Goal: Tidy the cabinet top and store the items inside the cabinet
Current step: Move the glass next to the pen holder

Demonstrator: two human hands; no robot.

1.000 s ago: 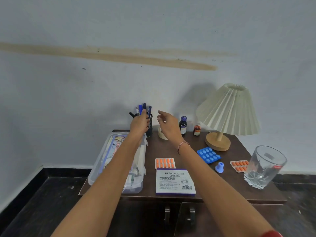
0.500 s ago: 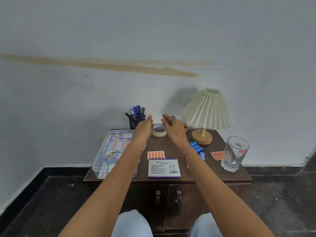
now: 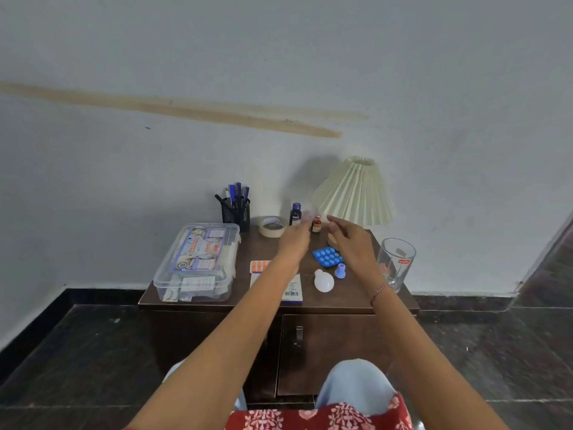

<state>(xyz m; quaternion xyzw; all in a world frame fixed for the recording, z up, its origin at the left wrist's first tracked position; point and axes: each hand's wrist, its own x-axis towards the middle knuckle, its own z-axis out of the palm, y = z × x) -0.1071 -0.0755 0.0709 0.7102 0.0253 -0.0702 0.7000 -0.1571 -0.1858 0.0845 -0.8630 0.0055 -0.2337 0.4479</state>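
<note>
Where the hands hover: the left hand [image 3: 294,240] and the right hand [image 3: 350,240] are side by side but apart, above the back half of the worktop [image 3: 348,297].
Left hand: fingers straight, pointing at the two bottles and holding nothing. The fingertips are blurred, so I cannot tell whether they touch a bottle. The forearm passes over the white box [image 3: 293,290].
Right hand: fingers loosely bent and spread, nothing between them. It hangs in front of the lamp [image 3: 356,190], hiding most of the base. A beaded thread [image 3: 378,293] circles the wrist.
Bottles: a dark bottle [image 3: 295,214] with a purple cap and a small bottle [image 3: 316,224] with a red cap stand upright at the back, near each other.
Back left: a black mesh pen holder [image 3: 236,212] full of pens, with a tape roll [image 3: 272,225] lying flat just beside it.
Left side: a clear first-aid box [image 3: 198,262], lid on, reaching the front edge.
Middle: an orange blister strip [image 3: 260,265] just behind the white box, partly under the left forearm.
Between the arms: a blue blister pack [image 3: 327,256], and nearer the front a white bulb [image 3: 324,280] lying on its side beside a small blue plug [image 3: 340,270].
Right edge: a drinking glass [image 3: 397,262], upright, partly behind the right forearm.
Cabinet [image 3: 325,352]: the doors below are closed, and one handle shows.
</note>
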